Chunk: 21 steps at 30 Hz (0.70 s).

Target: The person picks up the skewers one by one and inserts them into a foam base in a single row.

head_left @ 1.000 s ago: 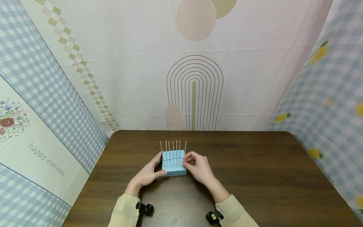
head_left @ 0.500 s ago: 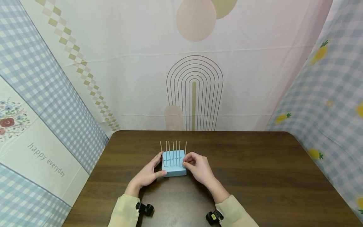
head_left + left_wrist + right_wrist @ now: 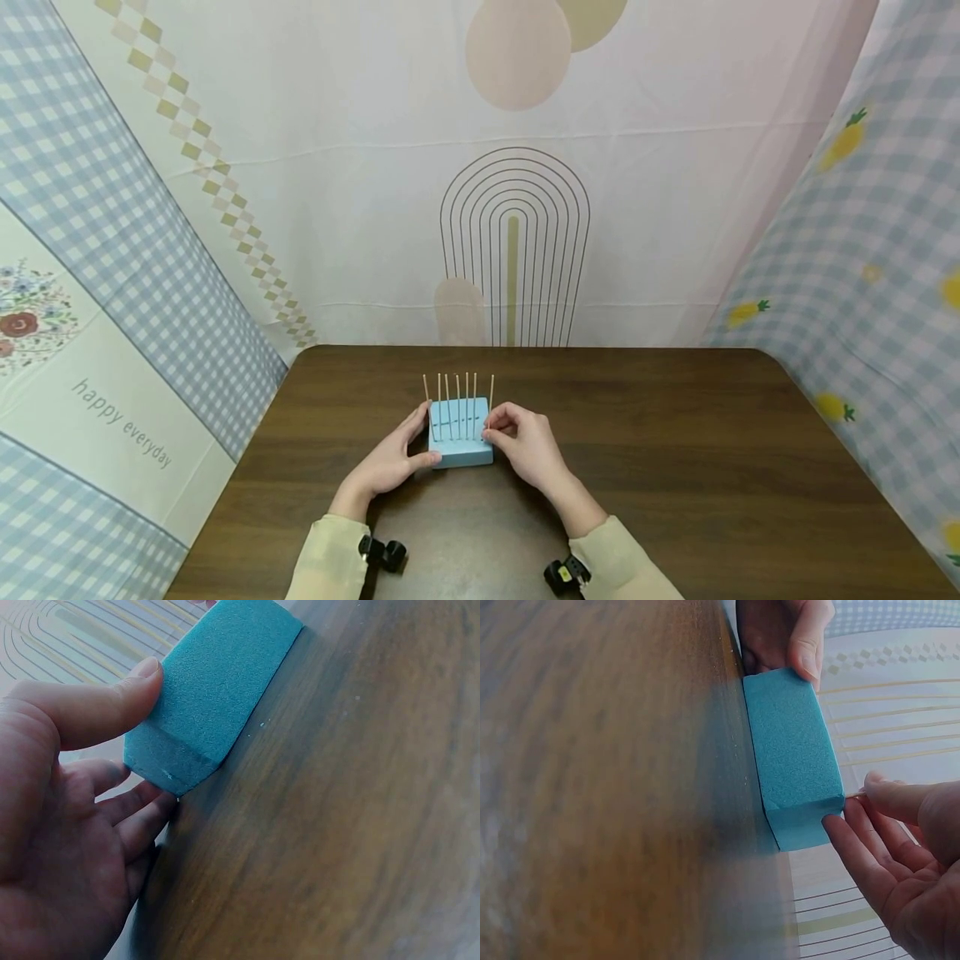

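Note:
A light blue foam block point(image 3: 463, 459) lies on the table, with several thin wooden sticks point(image 3: 457, 392) standing in a row along its top. The leftmost stick leans to the left. My left hand point(image 3: 386, 462) holds the block's left end, thumb at the front corner and fingers along the side, as the left wrist view shows on the foam block point(image 3: 217, 682). At the right end, my right hand point(image 3: 528, 446) pinches a wooden stick point(image 3: 492, 390) low down between thumb and fingers. In the right wrist view that stick's lower end meets the block's top corner.
A dark brown wooden table point(image 3: 675, 450) stretches around the block on all sides. Behind it hangs a pale patterned cloth point(image 3: 360, 233), with blue checked cloth point(image 3: 847, 275) at the sides. Dark marks show on the block's top behind the sticks.
The top of the stick in my right hand has tipped very slightly to the right. Both hands and the foam block stay in place.

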### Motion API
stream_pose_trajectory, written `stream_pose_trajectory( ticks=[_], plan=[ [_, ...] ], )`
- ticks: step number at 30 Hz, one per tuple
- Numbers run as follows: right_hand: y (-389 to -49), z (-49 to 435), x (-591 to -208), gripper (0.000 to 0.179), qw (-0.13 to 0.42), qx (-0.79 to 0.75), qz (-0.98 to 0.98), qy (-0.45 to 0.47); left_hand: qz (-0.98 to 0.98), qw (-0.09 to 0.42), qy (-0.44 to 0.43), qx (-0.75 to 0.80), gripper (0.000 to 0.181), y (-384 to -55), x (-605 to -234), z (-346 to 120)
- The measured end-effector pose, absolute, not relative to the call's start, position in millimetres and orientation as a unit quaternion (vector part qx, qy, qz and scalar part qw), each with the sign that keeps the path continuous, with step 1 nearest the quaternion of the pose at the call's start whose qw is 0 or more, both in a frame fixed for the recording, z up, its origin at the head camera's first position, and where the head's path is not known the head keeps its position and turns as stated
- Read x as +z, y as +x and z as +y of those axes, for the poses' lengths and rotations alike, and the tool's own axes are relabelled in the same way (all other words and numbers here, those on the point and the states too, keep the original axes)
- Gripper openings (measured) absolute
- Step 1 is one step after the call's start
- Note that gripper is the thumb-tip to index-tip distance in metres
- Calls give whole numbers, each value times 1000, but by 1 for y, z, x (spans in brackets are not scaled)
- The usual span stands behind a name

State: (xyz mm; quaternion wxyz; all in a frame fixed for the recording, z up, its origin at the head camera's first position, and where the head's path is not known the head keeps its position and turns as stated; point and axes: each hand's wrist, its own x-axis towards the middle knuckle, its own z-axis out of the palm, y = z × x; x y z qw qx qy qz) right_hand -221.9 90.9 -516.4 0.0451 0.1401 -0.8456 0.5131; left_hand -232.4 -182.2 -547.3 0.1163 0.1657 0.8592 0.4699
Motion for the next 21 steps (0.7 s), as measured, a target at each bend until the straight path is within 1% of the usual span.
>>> stream_pose_trajectory(
  ticks=[15, 21],
  plan=[
    [-223, 92, -518, 12, 38, 502, -849, 162, 858, 116, 166, 472, 100, -232, -547, -182],
    [-221, 92, -519, 15, 38, 505, -845, 169, 857, 118, 165, 474, 100, -231, -547, -182]
  ],
)
